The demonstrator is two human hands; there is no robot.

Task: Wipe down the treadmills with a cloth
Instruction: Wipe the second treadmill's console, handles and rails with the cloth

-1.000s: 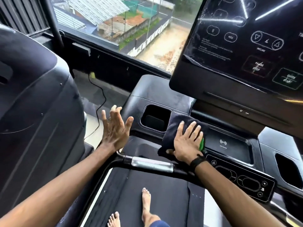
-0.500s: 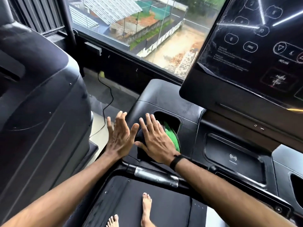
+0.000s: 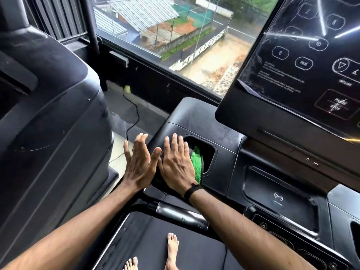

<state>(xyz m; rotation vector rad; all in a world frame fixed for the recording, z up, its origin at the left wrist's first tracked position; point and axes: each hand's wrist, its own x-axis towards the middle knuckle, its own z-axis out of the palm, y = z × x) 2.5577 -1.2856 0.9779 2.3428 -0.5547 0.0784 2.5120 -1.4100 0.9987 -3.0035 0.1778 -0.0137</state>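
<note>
While rain-wet ground and tin roofs show through the big window, a person stands barefoot on the dark belt of a black treadmill. Another big black machine stands just to the left, and a thin black cable runs along the grey floor between them.

The slanted glossy screen has white writing: "PAUSE STOP", "INCLINE", "PROG", and the numbers 6, 8 and 10 in rounded shapes. The small text beside them is too tiny to read. Lower down, a flat tray has a little wave sign on it.

The treadmill top is smooth, hard plastic with rounded corners. A shiny metal grip sits on the handlebar.

The right hand lies flat, fingers straight and together, pressing the cloth down at the left edge of the cup holder. The cloth is fluffy and bright green with a dark side; part of it hangs into the hole. The left hand is flat and spread, holding nothing, its thumb just beside the right hand. A black band wraps the right wrist.
</note>
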